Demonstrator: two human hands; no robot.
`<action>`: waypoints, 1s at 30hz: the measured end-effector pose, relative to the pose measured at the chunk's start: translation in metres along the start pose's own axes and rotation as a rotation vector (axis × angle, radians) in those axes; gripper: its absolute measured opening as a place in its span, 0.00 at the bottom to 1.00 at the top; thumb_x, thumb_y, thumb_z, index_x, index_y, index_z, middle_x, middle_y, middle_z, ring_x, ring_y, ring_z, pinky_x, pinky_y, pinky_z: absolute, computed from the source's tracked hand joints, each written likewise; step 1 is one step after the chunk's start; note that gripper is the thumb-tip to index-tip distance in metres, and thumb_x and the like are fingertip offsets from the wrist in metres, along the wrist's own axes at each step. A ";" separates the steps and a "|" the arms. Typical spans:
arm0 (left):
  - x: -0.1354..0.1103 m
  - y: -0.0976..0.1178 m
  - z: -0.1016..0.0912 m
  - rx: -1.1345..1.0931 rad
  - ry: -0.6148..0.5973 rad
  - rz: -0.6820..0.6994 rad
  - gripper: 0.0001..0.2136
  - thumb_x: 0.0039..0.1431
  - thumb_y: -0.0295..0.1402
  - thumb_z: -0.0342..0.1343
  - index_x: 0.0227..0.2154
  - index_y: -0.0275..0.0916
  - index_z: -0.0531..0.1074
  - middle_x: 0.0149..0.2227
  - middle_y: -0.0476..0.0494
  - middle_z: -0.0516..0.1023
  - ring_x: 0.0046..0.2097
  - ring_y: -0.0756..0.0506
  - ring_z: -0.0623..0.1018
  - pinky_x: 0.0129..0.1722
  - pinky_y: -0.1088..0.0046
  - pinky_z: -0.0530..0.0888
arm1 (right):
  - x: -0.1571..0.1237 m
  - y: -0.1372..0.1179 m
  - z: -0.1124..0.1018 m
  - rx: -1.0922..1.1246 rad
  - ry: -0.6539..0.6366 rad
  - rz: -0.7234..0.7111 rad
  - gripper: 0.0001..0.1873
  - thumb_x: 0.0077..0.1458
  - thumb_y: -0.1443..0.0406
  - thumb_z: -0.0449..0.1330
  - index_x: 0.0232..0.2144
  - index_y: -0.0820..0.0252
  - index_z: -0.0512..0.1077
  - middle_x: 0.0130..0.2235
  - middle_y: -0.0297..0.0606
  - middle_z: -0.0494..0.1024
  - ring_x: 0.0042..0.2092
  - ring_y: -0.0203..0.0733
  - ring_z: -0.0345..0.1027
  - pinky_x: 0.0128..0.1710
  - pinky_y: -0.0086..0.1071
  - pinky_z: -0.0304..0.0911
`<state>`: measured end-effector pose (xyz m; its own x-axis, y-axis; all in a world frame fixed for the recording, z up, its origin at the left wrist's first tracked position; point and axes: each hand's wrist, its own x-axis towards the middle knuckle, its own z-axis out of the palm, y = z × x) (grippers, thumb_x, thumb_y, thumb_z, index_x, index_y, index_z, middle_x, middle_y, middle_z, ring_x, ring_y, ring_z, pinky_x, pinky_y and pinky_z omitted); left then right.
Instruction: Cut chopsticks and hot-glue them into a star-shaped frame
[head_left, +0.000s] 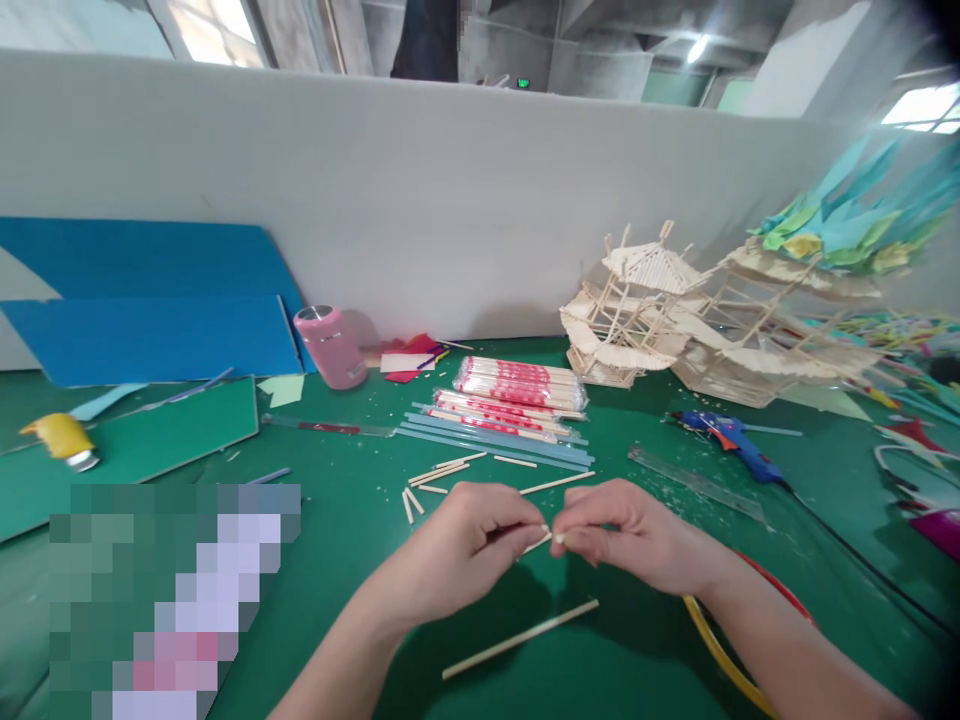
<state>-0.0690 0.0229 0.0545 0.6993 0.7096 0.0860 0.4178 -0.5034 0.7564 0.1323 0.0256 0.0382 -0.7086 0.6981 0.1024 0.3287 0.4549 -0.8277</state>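
Note:
Over the green tabletop (420, 670), my left hand (484, 535) pinches a short piece of thin wooden stick (536, 545) between thumb and fingertips. Close beside it, my right hand (626, 530) is closed in a pinch on another pale wooden stick end (559, 538); most of that piece is hidden by the fingers. Whether the two pieces touch I cannot tell. A longer wooden stick (521, 640) lies in front of the hands. Behind them are several cut sticks (439, 470), translucent glue sticks (487, 440) and wrapped bundles of chopsticks (521, 385).
A blue glue gun (731, 440) with a black cord and a clear ruler (697, 483) lie at right. Wooden stick models (645, 310) stand behind. A pink tumbler (331, 347), blue boards (157, 335) and a yellow-handled tool (64, 440) are at left. A white partition (375, 200) closes the back.

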 end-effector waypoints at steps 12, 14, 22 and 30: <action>0.000 -0.005 0.003 -0.361 0.053 -0.175 0.11 0.56 0.32 0.46 0.33 0.37 0.73 0.22 0.51 0.68 0.25 0.53 0.66 0.25 0.79 0.63 | 0.002 0.025 0.012 0.412 0.381 0.250 0.13 0.58 0.58 0.46 0.35 0.61 0.63 0.21 0.30 0.67 0.25 0.32 0.58 0.27 0.27 0.57; 0.000 -0.007 0.005 -0.390 0.053 -0.185 0.11 0.56 0.32 0.46 0.34 0.38 0.73 0.21 0.51 0.67 0.25 0.53 0.66 0.25 0.80 0.63 | 0.005 0.027 0.016 0.364 0.363 0.232 0.13 0.59 0.59 0.43 0.34 0.61 0.62 0.22 0.31 0.68 0.26 0.32 0.59 0.28 0.27 0.58; 0.002 -0.017 0.009 -0.431 0.046 -0.215 0.12 0.57 0.34 0.45 0.36 0.38 0.72 0.20 0.53 0.62 0.24 0.53 0.61 0.23 0.79 0.59 | 0.025 0.047 0.032 -0.053 0.355 0.212 0.11 0.57 0.63 0.46 0.29 0.60 0.66 0.30 0.34 0.71 0.32 0.34 0.63 0.31 0.28 0.60; 0.006 -0.018 0.001 -0.235 0.179 -0.271 0.10 0.56 0.30 0.43 0.26 0.36 0.69 0.21 0.54 0.61 0.24 0.53 0.59 0.24 0.79 0.57 | 0.054 0.071 0.051 -0.405 0.351 0.152 0.08 0.51 0.68 0.53 0.28 0.58 0.73 0.28 0.36 0.70 0.35 0.39 0.62 0.36 0.32 0.57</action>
<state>-0.0720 0.0356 0.0411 0.4609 0.8865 -0.0411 0.4148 -0.1743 0.8931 0.0854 0.0679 -0.0436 -0.4069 0.8831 0.2337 0.6733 0.4628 -0.5766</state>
